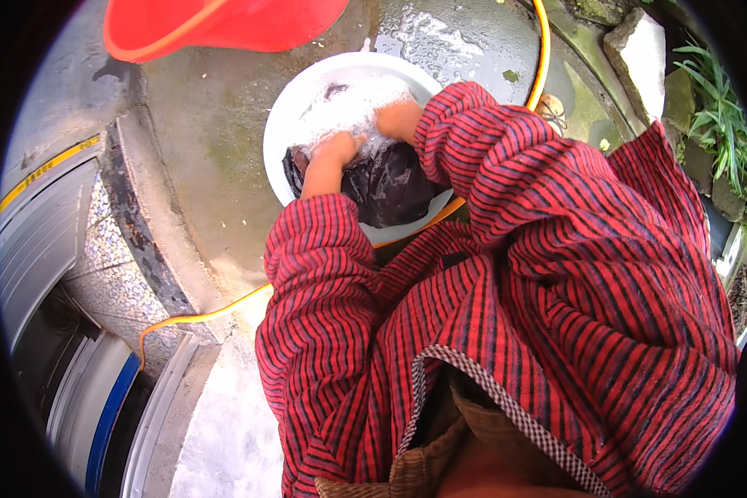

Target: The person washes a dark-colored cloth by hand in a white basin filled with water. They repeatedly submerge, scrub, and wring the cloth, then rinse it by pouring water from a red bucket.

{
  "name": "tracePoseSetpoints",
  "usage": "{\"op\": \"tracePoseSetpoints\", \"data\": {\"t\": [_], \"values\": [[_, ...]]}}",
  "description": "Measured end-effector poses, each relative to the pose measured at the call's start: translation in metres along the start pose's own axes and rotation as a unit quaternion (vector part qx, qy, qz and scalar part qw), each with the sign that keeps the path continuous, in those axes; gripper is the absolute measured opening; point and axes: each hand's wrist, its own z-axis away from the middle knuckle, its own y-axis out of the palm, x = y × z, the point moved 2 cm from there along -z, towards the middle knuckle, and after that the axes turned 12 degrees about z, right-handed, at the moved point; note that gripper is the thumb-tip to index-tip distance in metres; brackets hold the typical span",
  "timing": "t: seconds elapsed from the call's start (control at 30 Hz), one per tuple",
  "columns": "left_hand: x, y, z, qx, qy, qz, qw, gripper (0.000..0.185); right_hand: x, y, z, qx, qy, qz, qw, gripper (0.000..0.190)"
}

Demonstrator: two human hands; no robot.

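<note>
A white basin (275, 134) stands on the wet concrete ground before me. In it lies dark wet cloth (389, 187), with thick white suds (355, 103) over its far part. My left hand (339, 149) is curled on the cloth at the near edge of the suds, and a fold of it bunches beside the fingers. My right hand (399, 121) reaches in from the right, close to the left one. Foam covers its fingertips, so their grip is hidden.
A red plastic tub (267, 25) lies beyond the basin on the left. An orange hose (541, 56) runs behind the basin and across to a doorway with a metal frame (155, 417). Stones (638, 62) and a green plant (719, 131) border the right side. Spilled suds (439, 34) wet the ground.
</note>
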Motion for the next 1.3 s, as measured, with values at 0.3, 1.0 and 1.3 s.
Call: {"op": "tracePoseSetpoints", "data": {"t": [0.3,1.0,1.3], "values": [[0.001,-0.028,0.112,-0.173,0.029,0.537,0.825,0.048,0.037,-0.101,0.037,-0.27,-0.168,-0.078,0.945,0.026],[-0.029,-0.037,0.2,0.049,0.498,0.849,0.17,0.072,0.163,-0.184,0.175,-0.406,-0.501,-0.193,0.74,0.016],[0.031,-0.043,0.154,-0.089,0.43,0.887,0.146,0.026,0.127,-0.111,0.102,-0.246,-0.139,-0.69,0.667,0.023]]}}
